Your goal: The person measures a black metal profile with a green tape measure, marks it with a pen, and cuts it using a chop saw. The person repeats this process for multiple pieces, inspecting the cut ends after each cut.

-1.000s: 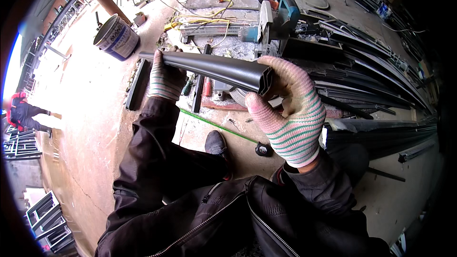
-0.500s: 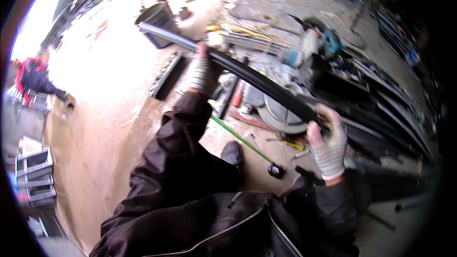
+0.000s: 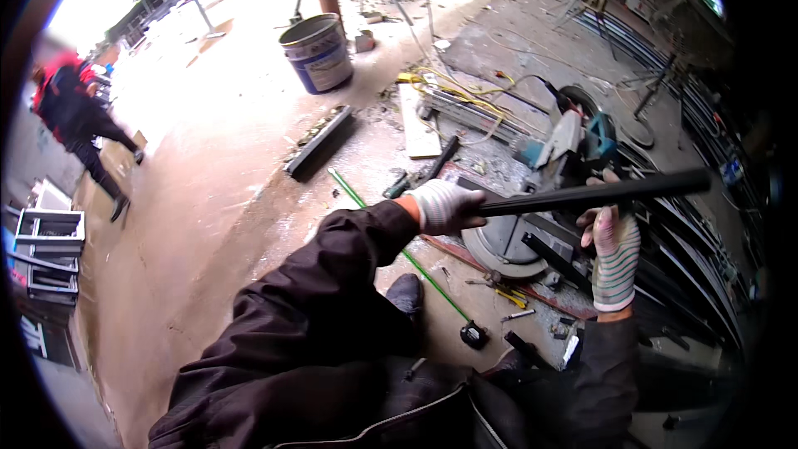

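Observation:
A long black bar [image 3: 557, 199] spans both hands, tilted slightly up to the right. Gloved in white with stripes, my left hand [image 3: 446, 206] is closed around its left end. My right hand [image 3: 616, 262] grips it further along, fingers in front and a fingertip showing past the far edge; the bar's right end sticks out beyond. Below the bar lies the round grey base of a cut-off saw [image 3: 499, 254], its blue motor [image 3: 601, 135] further back. On the floor near my feet is a tape measure [image 3: 474, 334] with its green blade drawn out.
A bucket [image 3: 320, 58] and a broom head [image 3: 320, 143] are ahead on the left. Yellow-handled pliers [image 3: 509, 298] lie by the saw. Long dark profiles [image 3: 690, 241] are stacked at right. A person [image 3: 79, 116] walks at far left, near metal frames [image 3: 50, 254].
The bar has swung round and shifted right; its left end, which reached toward the bucket, is now in my left hand. My right hand now grips partway along. The person has moved nearer.

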Motion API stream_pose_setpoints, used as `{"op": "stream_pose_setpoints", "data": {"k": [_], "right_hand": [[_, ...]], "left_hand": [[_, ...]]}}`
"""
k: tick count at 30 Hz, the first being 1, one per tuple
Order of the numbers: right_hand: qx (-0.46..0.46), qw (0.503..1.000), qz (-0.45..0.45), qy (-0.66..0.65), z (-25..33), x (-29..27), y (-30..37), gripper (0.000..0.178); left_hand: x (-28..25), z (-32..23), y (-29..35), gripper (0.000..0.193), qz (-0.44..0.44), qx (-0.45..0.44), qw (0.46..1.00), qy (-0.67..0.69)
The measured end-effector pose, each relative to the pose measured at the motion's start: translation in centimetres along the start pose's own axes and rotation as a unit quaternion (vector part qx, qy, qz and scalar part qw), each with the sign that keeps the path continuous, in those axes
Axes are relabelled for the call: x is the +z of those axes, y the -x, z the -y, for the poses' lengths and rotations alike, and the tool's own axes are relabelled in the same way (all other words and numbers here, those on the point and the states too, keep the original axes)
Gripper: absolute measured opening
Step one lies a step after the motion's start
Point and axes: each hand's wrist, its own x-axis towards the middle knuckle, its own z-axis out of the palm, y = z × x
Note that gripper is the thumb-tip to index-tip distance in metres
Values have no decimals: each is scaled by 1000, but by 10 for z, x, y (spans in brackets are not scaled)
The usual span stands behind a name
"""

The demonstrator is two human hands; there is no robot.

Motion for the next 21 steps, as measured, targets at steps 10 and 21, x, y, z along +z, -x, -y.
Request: {"op": "stream_pose_setpoints", "data": {"k": [10,21], "right_hand": [[-4,1000,15,-26,24,-25,33,43],[-78,995,65,6,-5,-29,59,44]], "left_hand": [[25,103,25,34,131,-182,944,242],[11,75,12,27,34,-122,992,18]]}}
